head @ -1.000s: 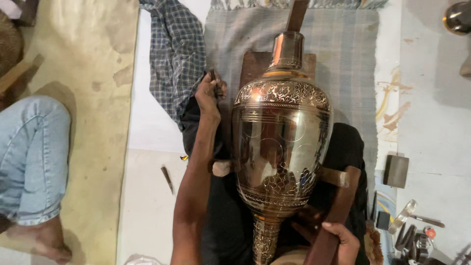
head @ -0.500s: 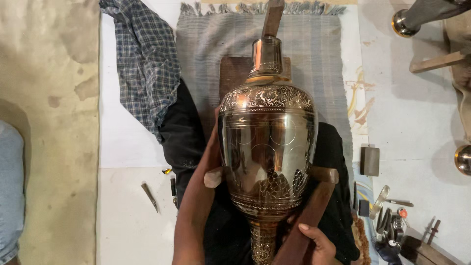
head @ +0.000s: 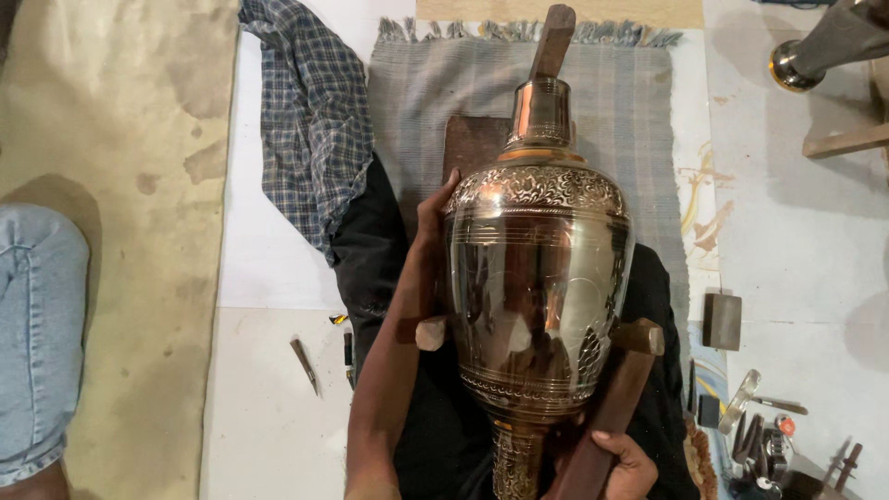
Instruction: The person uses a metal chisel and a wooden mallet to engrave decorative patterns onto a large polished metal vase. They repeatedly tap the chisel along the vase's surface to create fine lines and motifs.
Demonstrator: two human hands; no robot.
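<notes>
A view from above onto a workshop floor. At far left, another person's knee in blue jeans rests on a stained tan mat. Next to it on the pale floor lie a small pointed tool and a checked cloth.

In the middle, a large polished brass vase lies on its side over a black cloth and a grey woven rug, its neck pointing away from the viewer and its engraved foot toward them. The left hand lies flat against the vase's left shoulder, fingers stretched out together along the metal, touching but not gripping.

At lower right, the right hand is wrapped around a wooden bar that leans against the vase's lower right side. Further right, small metal tools lie on the floor.
</notes>
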